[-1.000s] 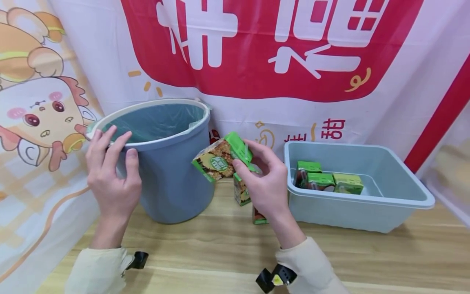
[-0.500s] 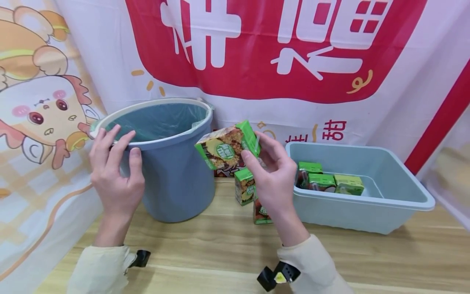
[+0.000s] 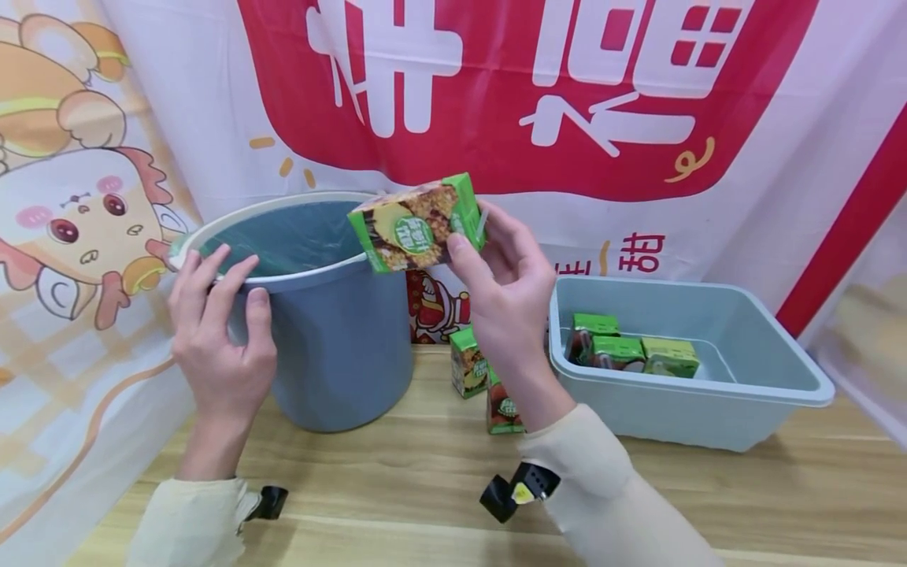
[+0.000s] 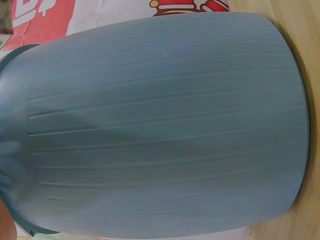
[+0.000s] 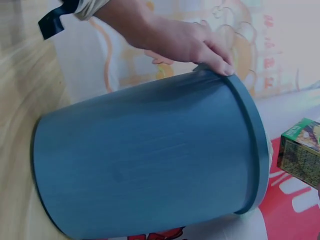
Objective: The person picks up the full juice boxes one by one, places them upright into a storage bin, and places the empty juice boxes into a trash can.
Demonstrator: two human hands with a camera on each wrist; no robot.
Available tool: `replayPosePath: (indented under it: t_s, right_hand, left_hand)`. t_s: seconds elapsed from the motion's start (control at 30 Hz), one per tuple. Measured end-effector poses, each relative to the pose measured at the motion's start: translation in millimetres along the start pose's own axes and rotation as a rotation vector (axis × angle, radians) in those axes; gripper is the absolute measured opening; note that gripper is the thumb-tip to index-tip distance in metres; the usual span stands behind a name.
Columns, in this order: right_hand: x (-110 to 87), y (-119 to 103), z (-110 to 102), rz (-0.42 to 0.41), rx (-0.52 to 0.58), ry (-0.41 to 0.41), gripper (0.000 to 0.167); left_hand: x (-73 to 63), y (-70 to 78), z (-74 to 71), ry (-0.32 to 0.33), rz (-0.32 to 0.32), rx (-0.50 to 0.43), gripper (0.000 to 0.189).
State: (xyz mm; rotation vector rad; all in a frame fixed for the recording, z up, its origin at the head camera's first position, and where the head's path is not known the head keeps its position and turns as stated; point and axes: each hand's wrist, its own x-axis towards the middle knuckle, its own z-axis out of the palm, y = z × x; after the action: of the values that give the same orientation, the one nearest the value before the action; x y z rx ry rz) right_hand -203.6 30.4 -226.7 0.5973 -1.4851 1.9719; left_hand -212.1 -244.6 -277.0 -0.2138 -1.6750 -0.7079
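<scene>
My right hand (image 3: 513, 279) holds a green and brown drink carton (image 3: 411, 224), thumb on its front and fingers behind. A straw lies against the carton's side. It is tilted in the air at the right of the trash can's (image 3: 340, 354) mouth, overlapping the rim in the head view. In the right wrist view the carton (image 5: 300, 150) appears at the right edge, beyond the rim. My left hand (image 3: 227, 346) grips the near left rim, fingers over the edge and thumb outside; the right wrist view shows this hand (image 5: 185, 42) too. A clear liner covers the inside.
Two more cartons, one brown-green (image 3: 468, 362) and one red-green (image 3: 503, 405), stand on the wooden table (image 3: 397, 488) behind my right forearm. A pale blue bin (image 3: 680, 409) at the right holds several cartons (image 3: 620, 350). A printed cloth (image 3: 489, 157) hangs behind.
My right hand has raised the carton, then moved it slightly left toward the trash can's mouth, turning it more level. The left hand keeps its place on the rim.
</scene>
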Motion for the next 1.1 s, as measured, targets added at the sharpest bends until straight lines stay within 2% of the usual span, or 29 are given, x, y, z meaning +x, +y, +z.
replayPosePath:
  t_s: [0.13,0.57,0.83,1.1]
  right_hand:
    - [5.8,1,11,-0.035,-0.021,0.003,0.046]
    - [9.1,16,39,-0.004,-0.015,-0.022,0.044]
    - [13.4,22,50,-0.002,-0.134,-0.111,0.047]
    - [16.8,30,57,0.019,-0.245,-0.215,0.055]
  left_hand:
    - [-0.4,0.3,0.3,0.001,0.001,-0.002,0.042]
    - [-0.3,0.9,0.0,-0.005,-0.006,0.005,0.043]
    - [-0.3,2.0,0.6,-0.007,-0.007,0.005,0.043]
    - [-0.6,5.0,1.3,0.027,0.0,-0.017,0.04]
